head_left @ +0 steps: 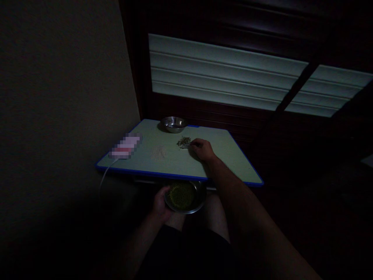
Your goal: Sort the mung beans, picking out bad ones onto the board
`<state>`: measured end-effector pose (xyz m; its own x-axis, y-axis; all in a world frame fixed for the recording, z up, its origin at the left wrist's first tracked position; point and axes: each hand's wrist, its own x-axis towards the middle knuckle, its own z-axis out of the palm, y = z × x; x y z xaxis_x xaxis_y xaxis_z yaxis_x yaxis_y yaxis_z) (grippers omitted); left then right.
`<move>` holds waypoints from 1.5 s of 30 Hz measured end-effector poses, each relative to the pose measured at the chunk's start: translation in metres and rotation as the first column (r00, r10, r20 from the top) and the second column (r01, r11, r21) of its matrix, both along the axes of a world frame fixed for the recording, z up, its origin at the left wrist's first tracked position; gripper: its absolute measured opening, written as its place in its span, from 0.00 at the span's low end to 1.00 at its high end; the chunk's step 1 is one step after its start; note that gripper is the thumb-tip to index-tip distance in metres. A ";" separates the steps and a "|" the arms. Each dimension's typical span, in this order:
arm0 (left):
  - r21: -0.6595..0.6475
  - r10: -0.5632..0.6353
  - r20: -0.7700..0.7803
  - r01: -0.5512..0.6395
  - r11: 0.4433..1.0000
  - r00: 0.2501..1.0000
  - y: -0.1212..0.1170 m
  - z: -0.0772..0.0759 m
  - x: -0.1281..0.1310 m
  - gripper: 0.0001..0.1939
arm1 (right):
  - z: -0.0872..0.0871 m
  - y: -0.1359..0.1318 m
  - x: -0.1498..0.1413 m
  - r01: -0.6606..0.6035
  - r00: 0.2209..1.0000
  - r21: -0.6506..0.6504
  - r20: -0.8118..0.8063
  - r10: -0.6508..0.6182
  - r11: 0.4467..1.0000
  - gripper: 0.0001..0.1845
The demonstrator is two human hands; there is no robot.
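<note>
Just below the table's near edge, my left hand (161,204) grips the rim of a steel bowl (201,197). In it lies a heap of small green grains (181,195), perhaps mung beans. My right hand (203,149) is closed over the table, its fingers pinching a small pale, shiny flat piece (185,146) whose kind I cannot make out. That piece touches the near side of a little pile of dark grains (183,140). To the left, a thin scatter of pale grains or powder (159,152) lies on the tabletop.
The small pale-green table (233,167) has a blue rim. A second steel bowl (174,124) stands at its far edge. On the left lies a blurred-out pale device (125,146) with a white cable (105,173). A wall borders the left side; dark wooden panels stand behind.
</note>
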<state>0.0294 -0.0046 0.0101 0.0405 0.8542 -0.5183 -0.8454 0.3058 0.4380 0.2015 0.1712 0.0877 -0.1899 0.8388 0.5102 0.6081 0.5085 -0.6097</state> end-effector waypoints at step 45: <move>-0.013 -0.026 -0.015 0.026 1.000 1.000 -0.001 0.002 0.000 0.09 | 0.006 -0.008 -0.004 0.014 0.995 -0.096 -0.102 -0.024 0.995 0.10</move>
